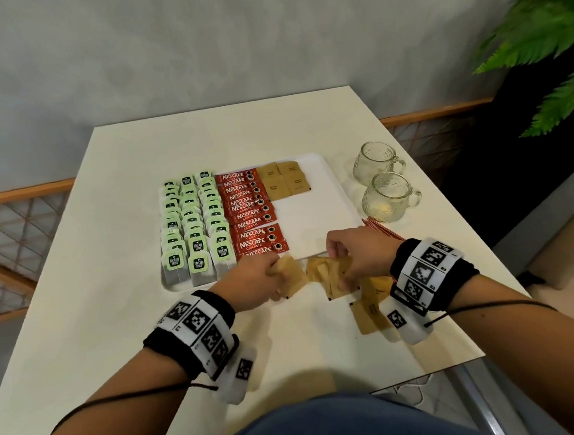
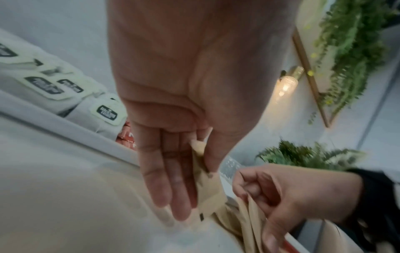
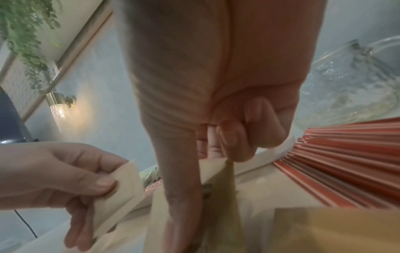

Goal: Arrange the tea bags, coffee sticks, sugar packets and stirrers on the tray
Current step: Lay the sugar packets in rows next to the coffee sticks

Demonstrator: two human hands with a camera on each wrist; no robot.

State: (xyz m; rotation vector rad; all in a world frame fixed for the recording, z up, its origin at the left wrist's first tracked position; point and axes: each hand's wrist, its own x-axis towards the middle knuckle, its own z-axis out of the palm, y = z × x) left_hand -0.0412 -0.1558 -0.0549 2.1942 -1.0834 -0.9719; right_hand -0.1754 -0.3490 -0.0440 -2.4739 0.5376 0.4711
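Both hands work over the near edge of the white tray (image 1: pixel 312 167) on the desk (image 1: pixel 111 183).

Left hand (image 1: pixel 253 281): forearm reaches forward, palm turned inward. Its fingers (image 2: pixel 160 179) lie almost straight while the thumb presses one brown sugar packet (image 1: pixel 292 278) against them, so the packet is pinched.

Right hand (image 1: pixel 357 256): fingers curled downward, gripping several brown packets (image 1: pixel 328 276) bunched just in front of the tray. How many it holds cannot be counted; the bundle is blurred and partly covered by the fingers.

On the tray, tea bags (image 1: pixel 191 221) fill three rows at the left, red coffee sticks (image 1: pixel 251 213) lie stacked beside them, and four sugar packets (image 1: pixel 282 181) sit at the far middle. More loose packets (image 1: pixel 368 310) lie on the desk under the right wrist, partly hidden by the wristband. Red stirrers (image 1: pixel 379 229) show only as a fan behind the right hand. Two glass cups (image 1: pixel 384 182) stand to the right of the tray.
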